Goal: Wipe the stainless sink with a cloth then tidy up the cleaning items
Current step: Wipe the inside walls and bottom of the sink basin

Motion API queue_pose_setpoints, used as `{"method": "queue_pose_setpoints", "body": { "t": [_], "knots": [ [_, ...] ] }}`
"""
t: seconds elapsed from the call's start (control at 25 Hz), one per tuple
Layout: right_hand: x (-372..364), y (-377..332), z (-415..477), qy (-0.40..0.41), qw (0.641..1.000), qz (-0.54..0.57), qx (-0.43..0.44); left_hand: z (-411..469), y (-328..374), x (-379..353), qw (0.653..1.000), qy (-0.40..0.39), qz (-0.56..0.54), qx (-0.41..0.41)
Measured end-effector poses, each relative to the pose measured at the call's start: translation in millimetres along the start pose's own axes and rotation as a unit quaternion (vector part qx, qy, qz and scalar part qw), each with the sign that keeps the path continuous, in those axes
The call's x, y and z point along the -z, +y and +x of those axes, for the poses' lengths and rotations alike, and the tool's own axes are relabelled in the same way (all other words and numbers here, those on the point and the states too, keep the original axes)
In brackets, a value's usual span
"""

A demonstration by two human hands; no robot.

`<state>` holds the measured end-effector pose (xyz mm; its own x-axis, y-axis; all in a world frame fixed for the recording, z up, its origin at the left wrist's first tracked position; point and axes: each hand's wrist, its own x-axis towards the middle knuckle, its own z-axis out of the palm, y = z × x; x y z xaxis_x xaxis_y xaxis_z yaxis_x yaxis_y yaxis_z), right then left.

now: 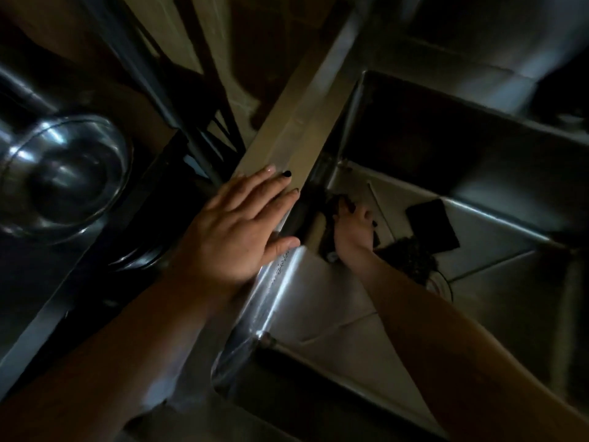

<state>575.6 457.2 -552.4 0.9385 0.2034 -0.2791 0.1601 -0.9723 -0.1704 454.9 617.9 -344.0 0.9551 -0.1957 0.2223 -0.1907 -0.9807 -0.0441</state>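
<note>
Stainless sink (318,301): rectangular basin in brushed steel, with creased floor lines running to a round drain (443,287). The left hand (242,231) lies flat on the smooth left rim, fingers straight and together, holding nothing. The right hand (353,228) reaches into the basin's far left corner, fingertips at a dark lump (336,204). In the dim light, a grip cannot be confirmed, nor whether the lump is the cloth. On the basin floor beside the wrist lie a coarse, fuzzy dark pad (411,260) and a flat dark rectangle (433,228). A rounded polished steel bowl (63,173) sits at left.
</note>
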Motion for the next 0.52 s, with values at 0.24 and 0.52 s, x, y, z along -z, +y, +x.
{"method": "queue_pose_setpoints", "body": {
  "t": [0.24,0.52],
  "knots": [
    [6,-12,-70,-0.077,0.995,-0.030,0.059,3,5,6,0.999,-0.041,-0.001,0.014],
    [59,-15,-102,-0.144,0.922,0.358,-0.030,2,8,10,0.995,-0.095,-0.032,0.027]
  ]
}}
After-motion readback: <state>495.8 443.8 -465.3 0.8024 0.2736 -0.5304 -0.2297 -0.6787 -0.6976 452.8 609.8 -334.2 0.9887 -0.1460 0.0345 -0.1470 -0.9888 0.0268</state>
